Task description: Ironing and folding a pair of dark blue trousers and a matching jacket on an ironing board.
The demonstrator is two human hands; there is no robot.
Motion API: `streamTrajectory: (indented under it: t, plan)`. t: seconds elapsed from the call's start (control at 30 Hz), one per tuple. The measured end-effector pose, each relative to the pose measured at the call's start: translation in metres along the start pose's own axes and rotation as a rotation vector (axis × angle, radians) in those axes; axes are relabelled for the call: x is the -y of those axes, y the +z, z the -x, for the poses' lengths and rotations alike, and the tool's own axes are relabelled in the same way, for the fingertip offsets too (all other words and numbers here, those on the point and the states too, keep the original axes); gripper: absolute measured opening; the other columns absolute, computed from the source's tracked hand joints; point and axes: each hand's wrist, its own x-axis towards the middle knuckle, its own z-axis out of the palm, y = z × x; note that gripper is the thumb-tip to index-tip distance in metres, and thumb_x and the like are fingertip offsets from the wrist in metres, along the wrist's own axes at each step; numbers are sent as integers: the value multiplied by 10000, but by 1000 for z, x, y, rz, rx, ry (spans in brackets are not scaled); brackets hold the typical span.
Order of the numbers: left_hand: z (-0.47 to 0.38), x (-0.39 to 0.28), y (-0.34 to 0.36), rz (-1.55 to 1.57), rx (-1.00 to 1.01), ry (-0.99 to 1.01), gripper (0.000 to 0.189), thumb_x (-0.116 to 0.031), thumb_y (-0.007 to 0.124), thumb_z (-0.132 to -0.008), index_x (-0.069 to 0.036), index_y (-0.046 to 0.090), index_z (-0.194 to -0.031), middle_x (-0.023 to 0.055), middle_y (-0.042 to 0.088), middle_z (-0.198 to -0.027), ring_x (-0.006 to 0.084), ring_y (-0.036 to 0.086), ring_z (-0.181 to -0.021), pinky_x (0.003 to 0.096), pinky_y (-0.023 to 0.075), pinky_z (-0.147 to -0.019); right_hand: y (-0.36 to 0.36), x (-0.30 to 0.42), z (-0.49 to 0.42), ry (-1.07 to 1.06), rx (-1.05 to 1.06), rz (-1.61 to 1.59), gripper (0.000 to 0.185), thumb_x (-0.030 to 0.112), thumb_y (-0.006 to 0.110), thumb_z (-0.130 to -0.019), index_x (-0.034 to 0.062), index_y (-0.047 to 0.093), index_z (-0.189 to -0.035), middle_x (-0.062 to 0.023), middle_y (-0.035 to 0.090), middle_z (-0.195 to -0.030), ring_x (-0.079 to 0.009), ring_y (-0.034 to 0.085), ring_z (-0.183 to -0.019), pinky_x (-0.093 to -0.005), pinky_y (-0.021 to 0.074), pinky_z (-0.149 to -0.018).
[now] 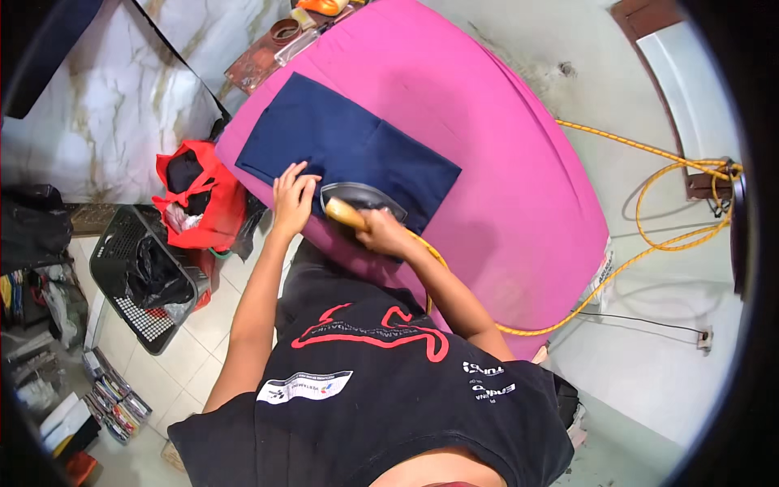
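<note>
A folded piece of navy cloth lies on a table with a pink cover. On the cloth's near edge rests an electric clothes iron, dark with a tan handle. My right hand grips the rear of that handle and hides part of the iron. Just left of the iron's tip, my left hand lies on the cloth's near edge with its fingers apart, holding nothing. A yellow cord runs back from the iron beside my right forearm.
More yellow cord loops at the right wall. Left of the table are a red bag stuffed with cloth and a dark plastic basket. A clear ruler-like strip and a brown ring-shaped object sit at the far left corner.
</note>
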Motion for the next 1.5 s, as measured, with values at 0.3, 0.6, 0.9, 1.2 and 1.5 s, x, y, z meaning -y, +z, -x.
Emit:
streamTrajectory:
  t: [0.3, 0.6, 0.9, 1.2, 1.5]
  plan:
    - [-13, -23, 20, -247, 218, 191, 355, -315, 627, -916, -279, 645, -1268, 79, 385, -1512, 310, 255, -1455, 628, 138, -1157, -27, 32, 63, 162, 144, -97, 285, 119, 678, -738, 17, 672, -1004, -243, 681, -870, -402, 675, -849, -478, 524, -752]
    - [-20, -20, 16, -375, 255, 229, 580, -218, 761, -796, -361, 580, -1328, 71, 377, -1512, 306, 260, -1454, 651, 164, -1144, -118, -50, 17, 572, -573, -414, 273, 76, 619, -791, -5, 660, -1048, -101, 633, -692, -176, 627, -592, -351, 504, -567]
    - [-7, -71, 31, -381, 57, 472, 245, -245, 651, -814, -103, 665, -1014, 71, 595, -1114, 249, 539, -1092, 549, 269, -1081, -119, -6, -82, 389, -342, -283, 277, 75, 626, -787, -22, 655, -1045, -115, 647, -678, -202, 648, -582, -357, 511, -563]
    - [54, -125, 128, -251, 387, 923, 215, -247, 586, -816, -114, 682, -676, 94, 635, -660, 267, 631, -737, 554, 249, -1115, -163, -77, -43, 496, -528, -133, 241, 68, 596, -802, -21, 637, -1023, -122, 629, -652, -220, 653, -576, -370, 500, -530]
    - [73, -142, 154, -553, 818, 618, 227, -273, 643, -830, -86, 755, -768, 141, 722, -769, 307, 716, -789, 579, 213, -1121, -73, -173, 208, 585, -760, -398, 287, 108, 585, -878, 6, 600, -1146, -36, 557, -571, -116, 527, -411, -280, 403, -376]
